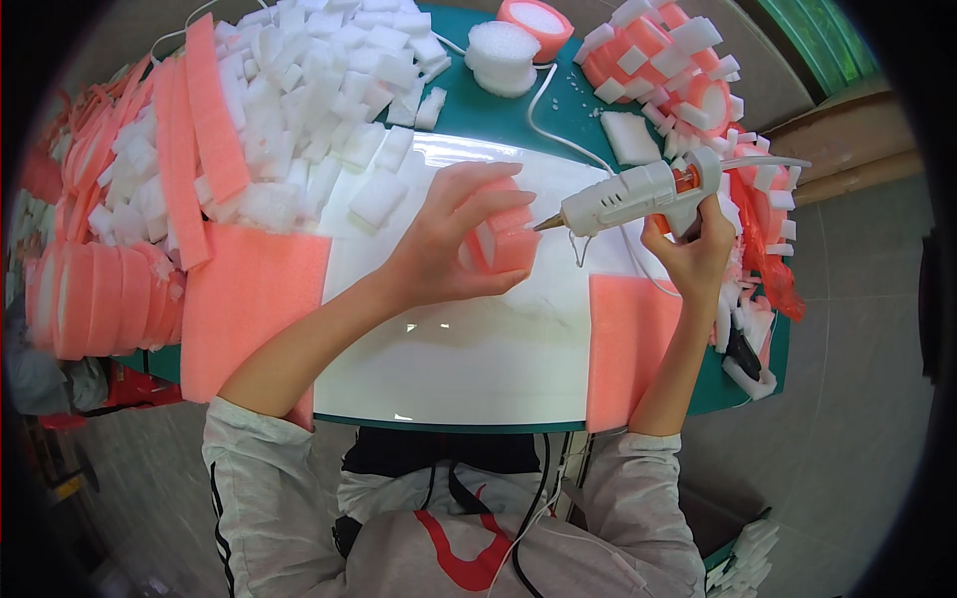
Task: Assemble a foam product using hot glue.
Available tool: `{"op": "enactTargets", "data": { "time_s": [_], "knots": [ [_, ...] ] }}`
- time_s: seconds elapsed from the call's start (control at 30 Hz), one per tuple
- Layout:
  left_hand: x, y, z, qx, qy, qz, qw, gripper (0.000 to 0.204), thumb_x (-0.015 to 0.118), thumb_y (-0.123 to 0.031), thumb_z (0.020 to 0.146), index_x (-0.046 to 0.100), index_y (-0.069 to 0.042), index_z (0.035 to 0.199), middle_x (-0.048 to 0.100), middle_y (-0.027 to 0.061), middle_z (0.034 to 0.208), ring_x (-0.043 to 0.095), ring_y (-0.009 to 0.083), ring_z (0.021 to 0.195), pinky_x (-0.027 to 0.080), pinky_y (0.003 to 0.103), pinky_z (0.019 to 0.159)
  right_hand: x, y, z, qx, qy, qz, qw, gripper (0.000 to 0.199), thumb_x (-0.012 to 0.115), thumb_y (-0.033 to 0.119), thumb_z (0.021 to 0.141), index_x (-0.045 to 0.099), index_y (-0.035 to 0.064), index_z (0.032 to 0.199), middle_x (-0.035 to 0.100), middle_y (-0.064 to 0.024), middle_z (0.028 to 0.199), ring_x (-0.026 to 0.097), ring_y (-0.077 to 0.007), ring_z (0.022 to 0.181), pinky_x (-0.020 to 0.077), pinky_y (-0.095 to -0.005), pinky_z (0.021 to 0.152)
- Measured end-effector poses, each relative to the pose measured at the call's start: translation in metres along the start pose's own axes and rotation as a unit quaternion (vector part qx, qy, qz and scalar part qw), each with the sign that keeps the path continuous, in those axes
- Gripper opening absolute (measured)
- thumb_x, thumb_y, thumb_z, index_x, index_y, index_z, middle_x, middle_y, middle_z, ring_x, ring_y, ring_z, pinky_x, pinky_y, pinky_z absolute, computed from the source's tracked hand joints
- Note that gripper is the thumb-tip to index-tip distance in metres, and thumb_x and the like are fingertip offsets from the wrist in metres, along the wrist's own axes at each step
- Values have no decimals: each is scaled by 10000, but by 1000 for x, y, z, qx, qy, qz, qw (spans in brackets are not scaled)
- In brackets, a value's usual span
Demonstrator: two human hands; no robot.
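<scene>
My left hand is wrapped round a pink foam roll, held above the white board. A white hot glue gun is gripped in my right hand, its metal nozzle pointing left at the roll's edge. The nozzle tip touches or nearly touches the foam; I cannot tell which. A clear glue stick sticks out of the gun's back end, and a wire stand hangs under its front. Part of the roll is hidden behind my left fingers.
A heap of white foam blocks covers the far left, with pink foam strips on it. Pink foam sheets lie under both forearms. Pink rolls studded with white blocks crowd the far right. A white cord crosses the green table.
</scene>
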State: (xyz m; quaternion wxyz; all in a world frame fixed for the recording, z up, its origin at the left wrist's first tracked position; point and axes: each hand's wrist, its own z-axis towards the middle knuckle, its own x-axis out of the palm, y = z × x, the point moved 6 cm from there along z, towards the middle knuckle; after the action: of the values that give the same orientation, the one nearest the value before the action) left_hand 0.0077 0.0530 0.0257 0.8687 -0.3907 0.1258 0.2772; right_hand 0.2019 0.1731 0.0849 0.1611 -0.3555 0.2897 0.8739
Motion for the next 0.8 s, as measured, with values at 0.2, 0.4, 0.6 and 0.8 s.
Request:
{"op": "enactTargets", "data": {
  "time_s": [0.2, 0.4, 0.6, 0.8],
  "knots": [
    [-1, 0, 0, -3, 4, 5, 1000, 571, 755, -152, 566, 523, -109, 1086, 435, 116, 1218, 403, 302, 1112, 361, 393, 916, -2, -15, 1, 2, -29, -6, 1000, 404, 726, 160, 605, 548, 12, 936, 585, -47, 668, 507, -76, 493, 408, -197, 468],
    [0, 1, -1, -13, 13, -13, 1000, 554, 744, -150, 575, 521, -102, 1079, 435, 121, 1220, 400, 303, 1115, 352, 389, 921, 6, -57, 2, 131, -129, 37, 982, 372, 711, 245, 718, 547, -1, 944, 635, -121, 784, 609, -168, 663, 466, -277, 609],
    [0, -1, 1, -9, 24, -31, 999, 524, 724, -147, 594, 520, -120, 1076, 423, 108, 1227, 378, 302, 1130, 323, 393, 942, 32, -99, -3, 149, -122, 3, 981, 344, 620, 194, 778, 492, -24, 1012, 606, -218, 843, 609, -352, 743, 465, -357, 639],
    [0, -1, 1, -13, 28, -33, 999, 519, 723, -146, 595, 520, -123, 1072, 426, 108, 1227, 375, 303, 1135, 322, 394, 945, 61, -99, -2, 120, -75, -18, 990, 329, 591, 112, 756, 481, -39, 1026, 587, -245, 864, 588, -382, 780, 454, -384, 699]
  ]
}}
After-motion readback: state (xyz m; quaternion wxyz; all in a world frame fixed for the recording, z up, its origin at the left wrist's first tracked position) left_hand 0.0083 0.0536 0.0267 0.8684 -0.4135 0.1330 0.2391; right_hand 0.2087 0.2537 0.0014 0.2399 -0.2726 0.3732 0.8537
